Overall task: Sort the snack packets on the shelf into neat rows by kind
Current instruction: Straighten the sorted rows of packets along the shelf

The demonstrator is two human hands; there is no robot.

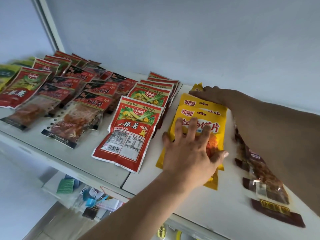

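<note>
Left hand lies flat, fingers spread, pressing the near end of the yellow packets on the white shelf. Right hand rests on their far end; its finger state cannot be told. Red packets lie left, brown packets right

Soft, even, bluish light, with faint shadows. The brown packets at right are motion-blurred. Wide-angle distortion bends the shelf edge.
</note>
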